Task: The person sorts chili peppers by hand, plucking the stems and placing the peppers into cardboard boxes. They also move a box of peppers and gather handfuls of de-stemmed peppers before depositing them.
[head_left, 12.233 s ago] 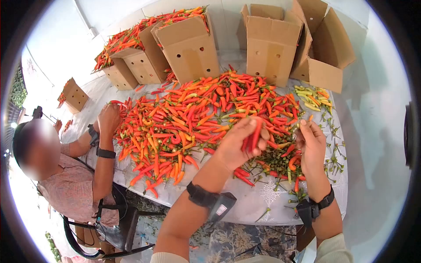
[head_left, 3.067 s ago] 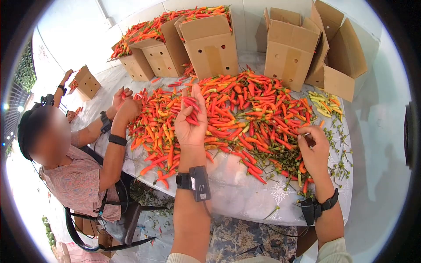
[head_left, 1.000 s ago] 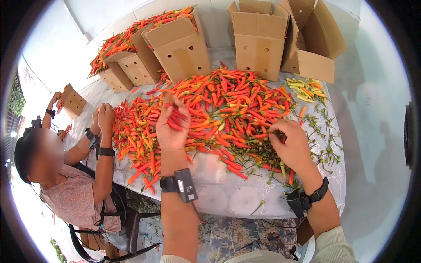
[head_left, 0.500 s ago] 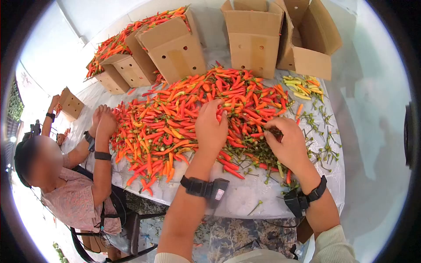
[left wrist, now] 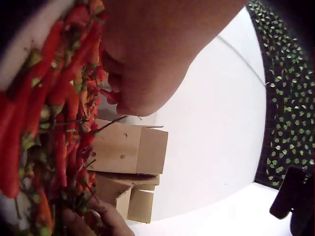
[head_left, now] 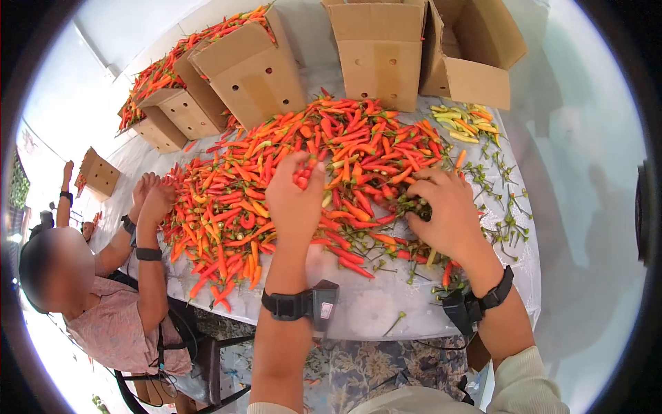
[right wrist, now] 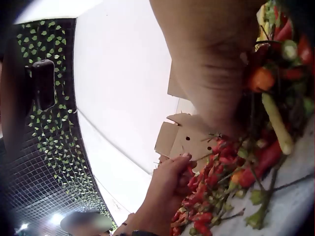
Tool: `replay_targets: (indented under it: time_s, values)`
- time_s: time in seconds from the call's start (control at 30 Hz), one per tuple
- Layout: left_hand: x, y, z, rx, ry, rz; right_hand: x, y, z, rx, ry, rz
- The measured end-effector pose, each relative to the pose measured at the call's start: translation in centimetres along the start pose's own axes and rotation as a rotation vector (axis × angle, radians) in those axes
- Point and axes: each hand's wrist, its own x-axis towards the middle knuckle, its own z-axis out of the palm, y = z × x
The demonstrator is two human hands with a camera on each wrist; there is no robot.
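Note:
A wide heap of red and orange chili peppers (head_left: 227, 200) covers the table, with a dark patch of green stems (head_left: 414, 259) at its near right. My left hand (head_left: 295, 200) is over the middle of the heap, fingers curled around several red chilies (head_left: 301, 181). Those fingers also show with red between them in the left wrist view. My right hand (head_left: 448, 214) is at the right of the heap, its thumb and fingers closing on a bunch of green chili stems (head_left: 416, 205). Its fingertips are partly hidden in the right wrist view.
Cardboard boxes (head_left: 383, 65) line the back, those at the left filled with chilies. Yellow chilies (head_left: 465, 123) lie at the right rear, and loose stems (head_left: 510, 228) along the right edge. Another person (head_left: 114, 297) sits at the left, hands at the heap.
My left hand, earlier palm-up with red chilies, went to mid-heap and is now back left, chilies still in it. My right hand's fingers have come onto the stems. The head view has shifted.

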Motion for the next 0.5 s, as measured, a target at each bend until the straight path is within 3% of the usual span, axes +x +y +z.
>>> replay_targets:
  time_s: [0.03,0.13,0.23,0.33,0.43,0.5]
  values:
    - [0.0,0.2,-0.3,0.003,0.005,-0.065,0.1,0.5,0.0,-0.003,0.019,0.018]
    - [0.1,0.1,-1.1,0.043,0.103,-0.029,0.7,1.4,0.0,0.051,0.113,0.01]
    - [0.7,-1.9,-1.0,0.157,0.17,0.095,0.6,1.6,0.1,0.139,0.209,0.058]
    - [0.2,-0.7,-0.6,0.098,0.126,0.066,0.8,2.3,0.0,0.201,0.293,0.102]
    - [-0.5,0.4,0.4,-0.178,-0.046,0.075,1.3,2.6,-0.6,0.274,0.371,0.218]
    - [-1.4,1.4,0.7,-0.102,-0.189,0.091,1.5,2.9,-0.8,0.35,0.442,0.252]
